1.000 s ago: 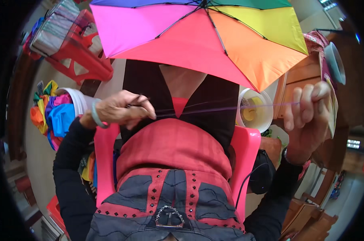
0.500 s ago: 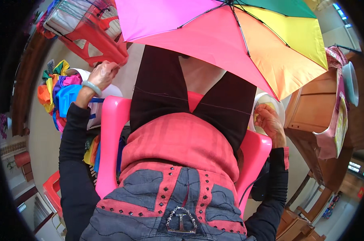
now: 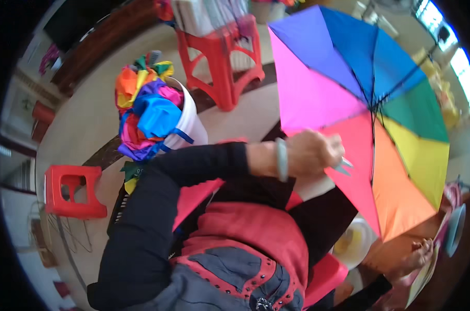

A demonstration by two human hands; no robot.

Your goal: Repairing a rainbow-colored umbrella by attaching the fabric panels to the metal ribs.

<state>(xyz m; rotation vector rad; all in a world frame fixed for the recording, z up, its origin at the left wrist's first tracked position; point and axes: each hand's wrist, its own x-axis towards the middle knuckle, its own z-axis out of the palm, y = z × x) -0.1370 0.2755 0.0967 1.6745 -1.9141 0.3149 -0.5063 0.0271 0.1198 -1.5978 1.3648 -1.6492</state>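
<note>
We observed an open rainbow-panelled fabric umbrella (image 3: 369, 103) at the upper right of the view, tipped on its side with its outer canopy facing us and the pink, blue, green, yellow, orange and red panels meeting at a dark centre. Our left hand (image 3: 312, 153) lay against the lower pink panel, fingers curled closed around a small pair of pale metal snips (image 3: 342, 166), whose tips stuck out to the right of the knuckles onto the red panel. A pale green bangle (image 3: 281, 159) sat on that wrist, above a black sleeve.

Our right hand (image 3: 416, 256) was low at the right edge, under the orange panel; we could not tell how far it was open or whether it held anything. Just left of it stood a round white container with yellowish contents (image 3: 354, 241), partly hidden by the umbrella's rim.

Below both hands we noted our lap in a red garment with studded grey trim (image 3: 245, 254), seated on a pink plastic chair (image 3: 325, 277).

Farther out, to the left, a white plastic bucket (image 3: 191, 122) was stuffed with multicoloured fabric pieces (image 3: 146, 111). A red plastic stool (image 3: 222, 62) stood behind it, and a smaller red plastic stool (image 3: 71, 192) on the pale floor (image 3: 84, 119) at far left.
</note>
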